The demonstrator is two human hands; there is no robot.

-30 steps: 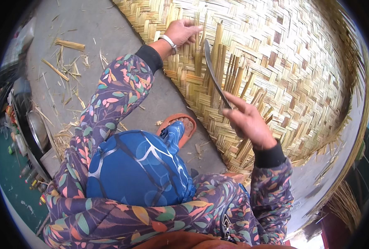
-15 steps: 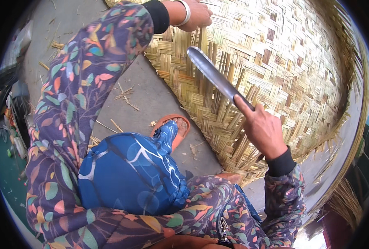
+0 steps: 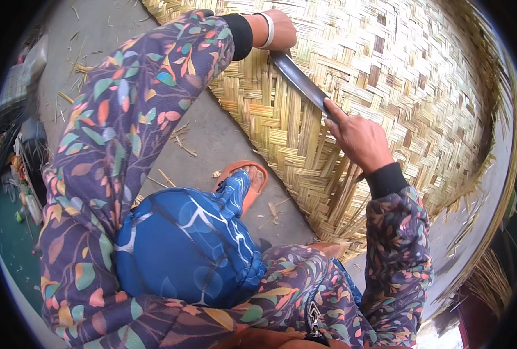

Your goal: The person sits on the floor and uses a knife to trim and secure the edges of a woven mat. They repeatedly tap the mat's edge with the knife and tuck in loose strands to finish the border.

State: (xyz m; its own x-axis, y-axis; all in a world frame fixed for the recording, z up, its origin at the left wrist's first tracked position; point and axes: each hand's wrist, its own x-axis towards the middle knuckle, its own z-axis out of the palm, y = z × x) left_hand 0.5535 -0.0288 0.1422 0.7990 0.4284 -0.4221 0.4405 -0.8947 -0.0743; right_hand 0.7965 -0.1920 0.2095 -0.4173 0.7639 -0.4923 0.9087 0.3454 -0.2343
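Observation:
My right hand [image 3: 360,136] grips a long, dark metal tool with a grooved, gouge-like blade [image 3: 300,84], its index finger stretched along the metal. The blade slants up and left across a mat woven from pale straw-coloured strips [image 3: 386,87], its rounded tip close under my left hand [image 3: 280,30]. My left hand is closed in a fist over the mat near its left edge, a pale bangle on the wrist; what its fingers hold is hidden. Raised strips [image 3: 314,131] stand along the weave just left of the blade.
Grey floor [image 3: 206,131] with scattered straw bits runs along the mat's left edge. My foot in an orange sandal [image 3: 257,180] stands beside that edge, below my blue-clad knee [image 3: 183,244]. At the right, the mat's rim curls up, and a bundle of loose straw [image 3: 491,282] lies beyond.
The blade's tip has moved up to my left hand, and my right hand has shifted slightly up and left. My left fingers, stretched forward before, are now curled into a fist.

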